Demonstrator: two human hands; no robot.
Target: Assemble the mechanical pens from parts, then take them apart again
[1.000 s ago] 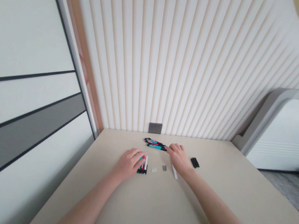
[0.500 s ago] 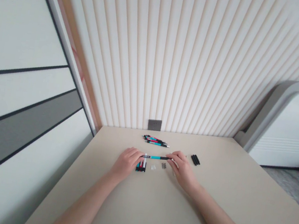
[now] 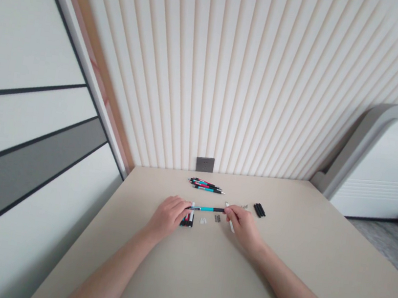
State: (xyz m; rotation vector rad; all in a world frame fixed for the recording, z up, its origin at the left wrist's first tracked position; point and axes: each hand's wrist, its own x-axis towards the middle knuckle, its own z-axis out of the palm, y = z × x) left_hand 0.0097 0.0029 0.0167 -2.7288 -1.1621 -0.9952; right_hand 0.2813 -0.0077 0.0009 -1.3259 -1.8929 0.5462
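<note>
A teal and black pen (image 3: 206, 208) is stretched level between my two hands above the beige table (image 3: 225, 281). My left hand (image 3: 169, 215) pinches its left end, and my right hand (image 3: 243, 223) pinches its black right end. Under my left hand lies a short bundle of black, red and white pen parts (image 3: 187, 222). Small white pieces (image 3: 203, 221) and small dark pieces (image 3: 217, 218) lie on the table just below the pen. A white thin rod (image 3: 231, 226) sits partly under my right hand.
Several more teal and red pens (image 3: 205, 185) lie near the wall below a grey wall socket (image 3: 204, 164). Black tubes (image 3: 259, 210) rest to the right of my right hand. A white and grey unit (image 3: 385, 165) stands at the right.
My right hand took one teal pen from the pile by the wall and brought it nearer; my left hand lifted off the bundle and now grips the pen's other end.
</note>
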